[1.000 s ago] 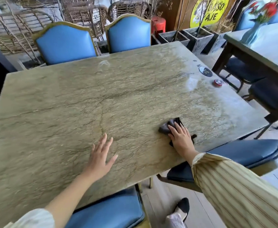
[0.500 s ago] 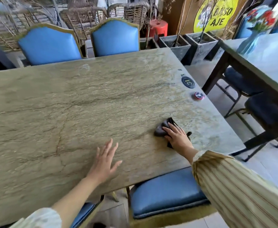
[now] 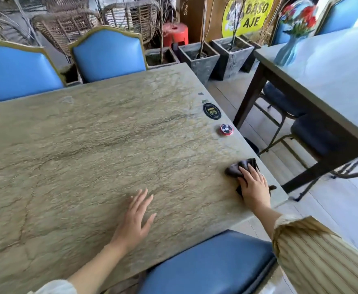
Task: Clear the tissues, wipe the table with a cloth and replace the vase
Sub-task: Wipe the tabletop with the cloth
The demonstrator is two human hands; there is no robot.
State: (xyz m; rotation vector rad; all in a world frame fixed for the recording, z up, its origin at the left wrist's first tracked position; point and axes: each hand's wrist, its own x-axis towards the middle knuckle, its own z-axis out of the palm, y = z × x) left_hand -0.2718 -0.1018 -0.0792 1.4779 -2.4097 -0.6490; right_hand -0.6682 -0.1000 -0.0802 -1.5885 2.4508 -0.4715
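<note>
My right hand (image 3: 254, 187) presses flat on a dark cloth (image 3: 240, 166) near the right edge of the greenish stone table (image 3: 89, 155). The cloth shows beyond my fingertips and beside my wrist. My left hand (image 3: 134, 221) rests flat on the tabletop with fingers spread and nothing in it. A blue vase with red flowers (image 3: 290, 47) stands on the neighbouring table (image 3: 332, 81) at the upper right. No tissues are in view.
A red call button (image 3: 226, 129) and a black oval number plate (image 3: 212, 110) lie near the table's right edge. Blue chairs (image 3: 108, 54) stand at the far side, a blue seat (image 3: 205, 262) below me. Stone planters (image 3: 199, 58) stand behind.
My right hand has slid the cloth toward the table's right edge. The view has shifted right, and my left hand stays flat on the table.
</note>
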